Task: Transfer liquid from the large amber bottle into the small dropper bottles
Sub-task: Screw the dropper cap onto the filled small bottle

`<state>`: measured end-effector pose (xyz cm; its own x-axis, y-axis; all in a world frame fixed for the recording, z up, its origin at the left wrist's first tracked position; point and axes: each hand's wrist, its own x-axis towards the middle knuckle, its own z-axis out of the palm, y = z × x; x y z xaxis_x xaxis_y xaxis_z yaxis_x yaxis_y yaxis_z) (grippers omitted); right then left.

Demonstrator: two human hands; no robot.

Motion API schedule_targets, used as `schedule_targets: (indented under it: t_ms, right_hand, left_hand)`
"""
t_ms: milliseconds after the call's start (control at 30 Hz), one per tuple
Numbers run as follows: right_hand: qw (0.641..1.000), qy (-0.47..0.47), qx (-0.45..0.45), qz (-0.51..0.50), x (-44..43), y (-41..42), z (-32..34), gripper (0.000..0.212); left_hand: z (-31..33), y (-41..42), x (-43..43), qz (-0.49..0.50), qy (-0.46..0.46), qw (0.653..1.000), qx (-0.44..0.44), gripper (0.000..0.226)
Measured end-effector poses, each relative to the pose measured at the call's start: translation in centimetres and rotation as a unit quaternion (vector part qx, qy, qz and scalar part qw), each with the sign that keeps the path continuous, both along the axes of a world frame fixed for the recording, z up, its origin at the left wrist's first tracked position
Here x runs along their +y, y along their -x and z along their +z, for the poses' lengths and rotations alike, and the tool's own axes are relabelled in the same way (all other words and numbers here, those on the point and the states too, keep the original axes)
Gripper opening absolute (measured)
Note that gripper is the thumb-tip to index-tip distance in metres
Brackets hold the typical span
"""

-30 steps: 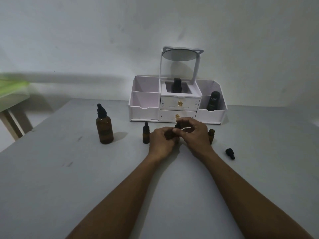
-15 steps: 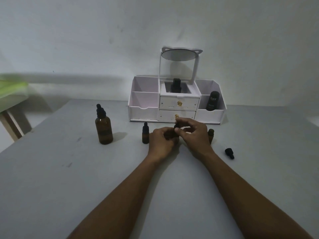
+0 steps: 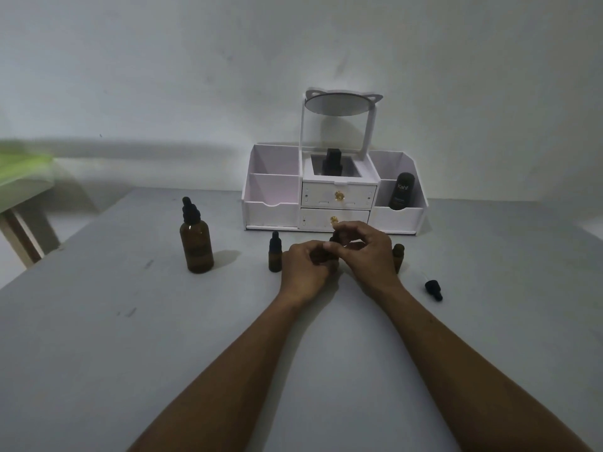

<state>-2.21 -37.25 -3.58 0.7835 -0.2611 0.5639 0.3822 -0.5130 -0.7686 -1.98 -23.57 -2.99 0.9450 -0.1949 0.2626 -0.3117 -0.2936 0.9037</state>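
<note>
**Dropper cap worked at frame centre**

Nearest, at centre right, a loose dropper cap [image 3: 434, 289] lies on the grey table [image 3: 130, 353]. At centre, a small dropper bottle [image 3: 332, 241] is gripped by the left hand [image 3: 306, 269] and its cap is pinched by the right hand [image 3: 368, 256]. The bottle is best kept upright and steady while only the cap is turned. Left of centre, the capped large amber bottle [image 3: 196, 243] is stood with its long axis vertical and its dropper upward. A white organiser [image 3: 274, 207] is set behind.

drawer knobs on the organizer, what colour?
Gold drawer knobs, on the white organizer; head view.
</note>
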Motion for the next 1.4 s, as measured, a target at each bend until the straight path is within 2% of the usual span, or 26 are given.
schedule_targets:
  t_ms: [100, 300, 433, 600, 733, 1000, 1133, 1400]
  right_hand:
    - [1.0, 0.0, -0.005, 0.0, 0.1, 0.03, -0.11, 0.044]
    - [1.0, 0.0, -0.008, 0.003, -0.02, 0.06, -0.14, 0.032]
    - [1.0, -0.001, -0.014, 0.007, 0.22, 0.24, -0.06, 0.042]
    - [1.0, -0.004, -0.011, 0.009, 0.13, 0.05, 0.05, 0.029]
    - [1.0, -0.005, -0.011, 0.004, 0.24, 0.2, -0.07, 0.034]
    - [1.0, -0.011, -0.006, -0.011, 0.12, 0.08, -0.11, 0.029]
    - [1.0, -0.022, 0.003, 0.012, -0.08, 0.2, -0.13, 0.032]
    - [1.0, -0.019, 0.01, -0.02, 0.18, -0.01, -0.09, 0.024]
  left_hand:
    - [0.06, 0.23, -0.11, 0.004, 0.004, 1.0, 0.005, 0.025]
    - [0.07, 0.28, -0.03, -0.001, 0.007, 1.0, 0.001, 0.029]
    - [0.1, 0.42, -0.02, 0.003, 0.004, 1.0, -0.007, 0.025]
    - [0.08, 0.52, -0.07, -0.003, 0.013, 1.0, -0.004, 0.029]
    - [0.18, 0.46, -0.08, 0.004, 0.0, 1.0, -0.008, 0.026]
    - [0.19, 0.47, -0.15, 0.002, 0.002, 1.0, -0.005, 0.027]
    - [0.07, 0.52, -0.23, -0.002, 0.014, 1.0, 0.014, 0.031]
    - [0.04, 0.3, -0.13, -0.003, 0.011, 1.0, 0.002, 0.028]
